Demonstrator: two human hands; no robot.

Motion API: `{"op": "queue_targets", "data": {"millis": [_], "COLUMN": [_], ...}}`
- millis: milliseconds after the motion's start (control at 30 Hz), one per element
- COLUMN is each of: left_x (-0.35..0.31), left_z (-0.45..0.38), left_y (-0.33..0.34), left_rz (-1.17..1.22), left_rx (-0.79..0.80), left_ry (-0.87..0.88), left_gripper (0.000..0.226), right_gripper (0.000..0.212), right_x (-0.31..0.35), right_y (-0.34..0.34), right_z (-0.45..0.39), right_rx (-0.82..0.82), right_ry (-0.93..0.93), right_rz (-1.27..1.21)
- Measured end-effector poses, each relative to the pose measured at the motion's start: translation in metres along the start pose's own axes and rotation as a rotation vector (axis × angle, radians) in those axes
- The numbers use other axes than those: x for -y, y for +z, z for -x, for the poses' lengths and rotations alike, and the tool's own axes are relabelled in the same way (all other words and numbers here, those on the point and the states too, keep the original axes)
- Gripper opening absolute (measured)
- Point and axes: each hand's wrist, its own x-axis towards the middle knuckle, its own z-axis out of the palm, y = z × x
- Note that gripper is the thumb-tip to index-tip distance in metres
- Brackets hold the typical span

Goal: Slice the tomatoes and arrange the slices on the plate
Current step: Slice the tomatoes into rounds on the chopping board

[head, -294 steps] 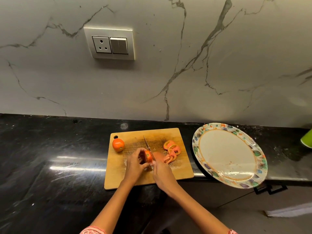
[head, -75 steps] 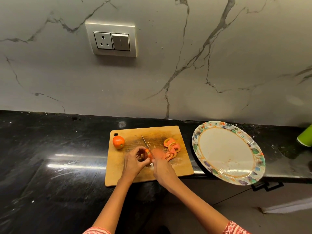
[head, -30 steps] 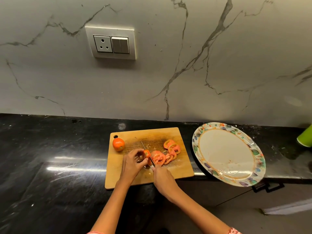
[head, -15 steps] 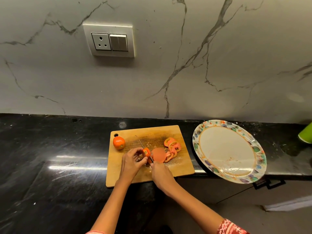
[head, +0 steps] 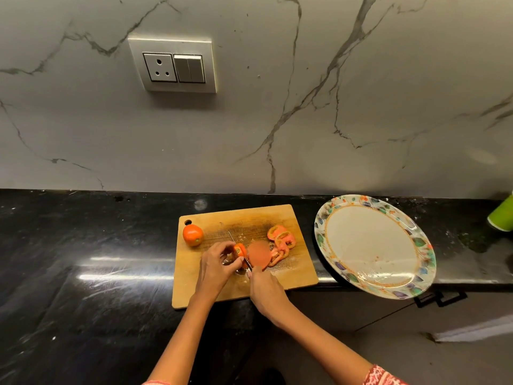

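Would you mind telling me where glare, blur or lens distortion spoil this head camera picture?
Head view: bright streaks of glare lie on the black counter left of the cutting board; the newest tomato slice beside the knife is smeared by motion blur; the wide lens stretches the plate into an oval; the plate's near rim also glints.

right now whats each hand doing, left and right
Left hand: fingers pinch the tomato end piece on the cutting board.
Right hand: grips the knife, blade against the tomato piece.
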Motion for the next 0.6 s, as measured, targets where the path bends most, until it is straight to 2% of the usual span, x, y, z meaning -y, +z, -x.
{"op": "queue_targets", "data": {"millis": [167,600], "left_x": [0.0,0.0], "left_z": [0.001,-0.003], "left_y": [0.001,-0.002], "left_rz": [-0.03,-0.006], "left_rx": [0.001,0.005], "left_ry": [0.042,0.034], "left_gripper": [0.034,0.034], "right_gripper": [0.027,0.031], "right_x": [0.008,0.003], "right_y": [0.0,-0.001], "right_z": [-0.01,-0.008], "right_rx": [0.015,0.052], "right_ry": [0.036,0.01], "right_rz": [-0.061,-0.022]}}
